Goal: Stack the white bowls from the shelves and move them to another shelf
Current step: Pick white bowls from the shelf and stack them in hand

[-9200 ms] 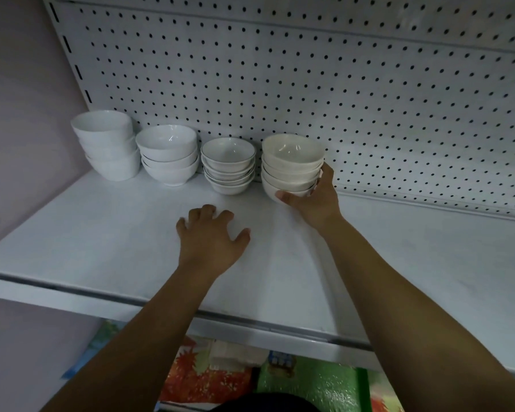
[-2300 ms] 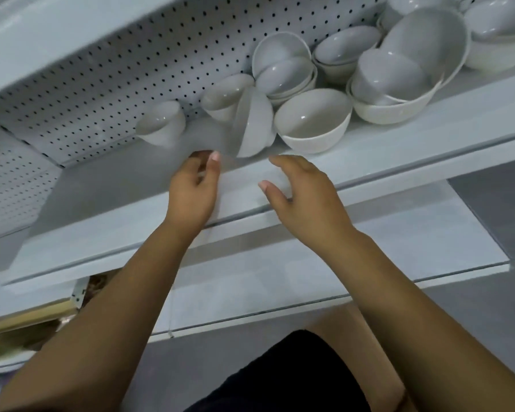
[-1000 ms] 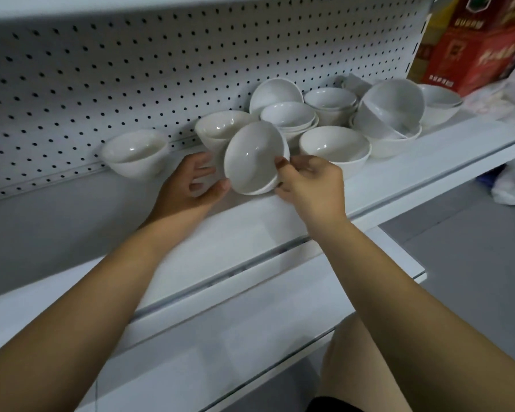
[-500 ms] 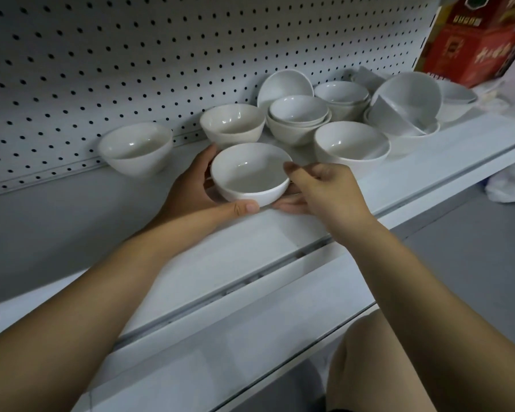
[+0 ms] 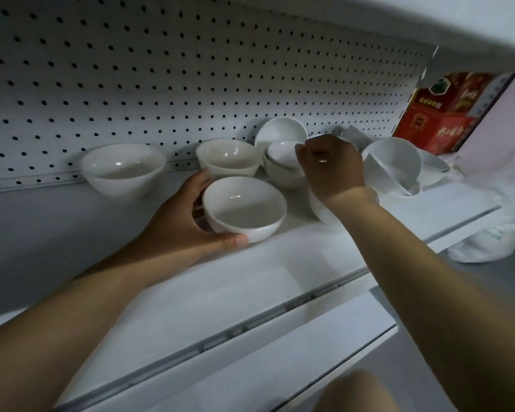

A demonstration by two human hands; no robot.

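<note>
Your right hand (image 5: 332, 168) turns its back to the camera, so its fingertips are out of sight. It may be pinching a rim among the nested bowls (image 5: 280, 166), but that can't be settled from here. Your wrist covers most of the low bowl (image 5: 320, 208) beneath it. On your left hand (image 5: 185, 221), the fingers vanish behind the front bowl (image 5: 244, 208); only the thumb shows. The far bowl (image 5: 433, 168) sits half hidden behind the tilted bowl (image 5: 393, 162). The red box (image 5: 440, 114) is cut off by the upper shelf (image 5: 473, 31), its print too blurred to read. The white bundle (image 5: 494, 209) runs off the right edge.
</note>
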